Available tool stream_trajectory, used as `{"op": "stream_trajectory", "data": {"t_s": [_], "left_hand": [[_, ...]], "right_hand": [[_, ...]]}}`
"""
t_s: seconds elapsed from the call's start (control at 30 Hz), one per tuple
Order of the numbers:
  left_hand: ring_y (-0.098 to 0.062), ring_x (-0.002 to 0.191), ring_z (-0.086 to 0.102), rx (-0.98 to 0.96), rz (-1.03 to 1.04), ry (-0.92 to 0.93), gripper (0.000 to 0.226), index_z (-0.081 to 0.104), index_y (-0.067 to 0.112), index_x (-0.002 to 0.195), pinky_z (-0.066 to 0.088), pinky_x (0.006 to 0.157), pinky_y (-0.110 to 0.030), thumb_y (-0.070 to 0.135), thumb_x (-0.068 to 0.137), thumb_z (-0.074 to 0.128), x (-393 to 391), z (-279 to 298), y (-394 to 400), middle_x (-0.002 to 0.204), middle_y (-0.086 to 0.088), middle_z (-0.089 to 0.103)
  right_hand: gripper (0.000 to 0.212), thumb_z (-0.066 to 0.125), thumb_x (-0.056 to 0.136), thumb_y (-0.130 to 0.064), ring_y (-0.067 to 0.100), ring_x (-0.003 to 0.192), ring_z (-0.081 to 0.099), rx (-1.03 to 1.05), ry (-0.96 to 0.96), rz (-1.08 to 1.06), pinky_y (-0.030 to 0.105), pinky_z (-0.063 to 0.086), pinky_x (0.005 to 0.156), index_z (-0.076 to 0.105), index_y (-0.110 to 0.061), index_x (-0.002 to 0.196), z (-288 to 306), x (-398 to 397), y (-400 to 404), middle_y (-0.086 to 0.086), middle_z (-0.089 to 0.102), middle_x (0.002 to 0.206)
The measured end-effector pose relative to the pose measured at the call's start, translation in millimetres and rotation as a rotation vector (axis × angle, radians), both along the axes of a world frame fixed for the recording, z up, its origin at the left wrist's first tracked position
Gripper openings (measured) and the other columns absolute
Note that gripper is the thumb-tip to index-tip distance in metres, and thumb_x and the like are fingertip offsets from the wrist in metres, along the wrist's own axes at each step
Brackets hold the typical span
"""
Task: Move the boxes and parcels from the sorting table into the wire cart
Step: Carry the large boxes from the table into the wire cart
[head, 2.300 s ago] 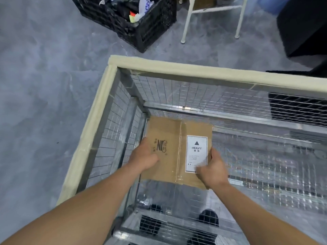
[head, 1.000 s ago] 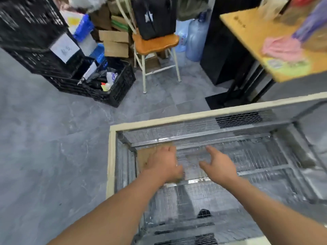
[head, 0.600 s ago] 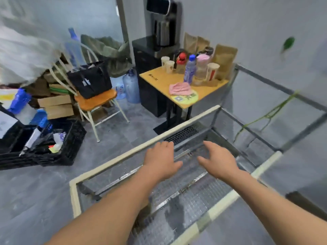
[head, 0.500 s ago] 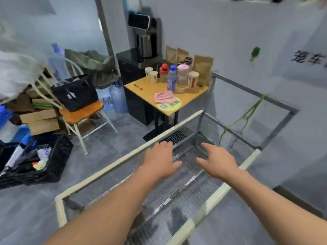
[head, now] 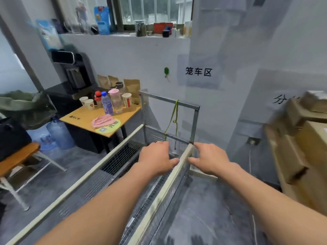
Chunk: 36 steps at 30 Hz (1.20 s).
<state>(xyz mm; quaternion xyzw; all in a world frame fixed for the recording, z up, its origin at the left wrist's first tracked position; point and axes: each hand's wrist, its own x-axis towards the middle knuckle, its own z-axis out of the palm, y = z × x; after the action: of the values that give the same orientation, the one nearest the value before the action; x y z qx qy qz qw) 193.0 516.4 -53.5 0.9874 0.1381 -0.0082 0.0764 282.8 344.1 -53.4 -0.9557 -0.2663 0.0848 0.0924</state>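
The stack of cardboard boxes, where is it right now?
In the head view, the cardboard boxes are stacked at the far right edge, beyond the right hand and right of the wire cart.

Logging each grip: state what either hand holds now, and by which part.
Nothing. Left hand and right hand are both empty, fingers relaxed, above the wire cart rim.
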Motion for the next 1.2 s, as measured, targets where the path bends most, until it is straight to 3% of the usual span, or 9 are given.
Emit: {"op": "stream_trajectory", "data": {"t_s": [0.17, 0.3, 0.43, 0.63, 0.87, 1.03, 1.2], "left_hand": [[-0.025, 0.119, 0.056, 0.011, -0.132, -0.025, 0.06, 0.052, 0.021, 0.126, 0.05, 0.093, -0.045, 0.066, 0.087, 0.054, 15.1, 9.1, -53.6, 0.13, -0.002, 0.059], [-0.026, 0.126, 0.052, 0.024, -0.288, -0.047, 0.064, 0.05, 0.021, 0.133, 0.048, 0.097, -0.043, 0.065, 0.088, 0.053, 18.2, 12.6, -94.6, 0.137, -0.002, 0.056], [-0.027, 0.125, 0.053, 0.055, -0.436, -0.058, 0.063, 0.052, 0.02, 0.13, 0.045, 0.097, -0.042, 0.067, 0.088, 0.052, 8.8, 12.6, -129.1, 0.134, -0.003, 0.058], [-0.028, 0.122, 0.054, 0.078, -0.654, -0.045, 0.061, 0.053, 0.019, 0.124, 0.044, 0.094, -0.043, 0.069, 0.089, 0.05, -17.6, 7.2, -175.8, 0.129, -0.005, 0.058], [-0.026, 0.11, 0.058, 0.056, -0.814, -0.024, 0.056, 0.057, 0.022, 0.116, 0.044, 0.083, -0.04, 0.07, 0.088, 0.049, -47.0, 2.8, -234.1, 0.116, -0.002, 0.061], [-0.023, 0.099, 0.062, 0.048, -0.917, -0.026, 0.054, 0.058, 0.023, 0.112, 0.041, 0.072, -0.035, 0.071, 0.089, 0.048, -64.8, 4.2, -278.0, 0.109, 0.0, 0.062], [-0.022, 0.099, 0.063, 0.052, -0.994, -0.006, 0.059, 0.058, 0.026, 0.118, 0.051, 0.077, -0.037, 0.074, 0.086, 0.048, -83.0, -6.0, -328.3, 0.108, 0.002, 0.065]], "right_hand": [[0.038, 0.057, 0.087, -0.055, 0.029, 0.114, 0.061, -0.029, -0.003, -0.139, 0.035, 0.044, 0.074, 0.06, -0.024, 0.109, 15.5, -9.6, -62.2, 0.002, 0.069, 0.12], [0.054, 0.057, 0.085, -0.062, 0.027, 0.121, 0.06, -0.052, -0.03, -0.282, 0.037, 0.052, 0.089, 0.061, -0.026, 0.125, 24.4, -31.9, -106.4, 0.002, 0.067, 0.129], [0.059, 0.058, 0.09, -0.059, 0.025, 0.129, 0.056, -0.061, -0.034, -0.417, 0.038, 0.05, 0.098, 0.058, -0.023, 0.135, 32.7, -68.7, -144.7, 0.003, 0.062, 0.139], [0.052, 0.056, 0.091, -0.061, 0.024, 0.121, 0.06, -0.114, -0.024, -0.595, 0.036, 0.051, 0.09, 0.062, -0.024, 0.127, 36.1, -132.1, -192.3, -0.001, 0.065, 0.13], [0.054, 0.056, 0.09, -0.059, 0.024, 0.119, 0.06, -0.054, -0.025, -0.761, 0.038, 0.053, 0.094, 0.063, -0.024, 0.13, 44.6, -199.3, -234.4, -0.002, 0.065, 0.13], [0.052, 0.056, 0.088, -0.06, 0.022, 0.11, 0.064, -0.06, -0.023, -0.856, 0.035, 0.054, 0.085, 0.068, -0.024, 0.123, 47.0, -235.3, -268.3, -0.002, 0.069, 0.12], [0.046, 0.057, 0.087, -0.058, 0.022, 0.099, 0.065, -0.077, 0.034, -0.974, 0.034, 0.055, 0.08, 0.071, -0.022, 0.113, 33.9, -268.2, -320.0, -0.003, 0.072, 0.107]]}}
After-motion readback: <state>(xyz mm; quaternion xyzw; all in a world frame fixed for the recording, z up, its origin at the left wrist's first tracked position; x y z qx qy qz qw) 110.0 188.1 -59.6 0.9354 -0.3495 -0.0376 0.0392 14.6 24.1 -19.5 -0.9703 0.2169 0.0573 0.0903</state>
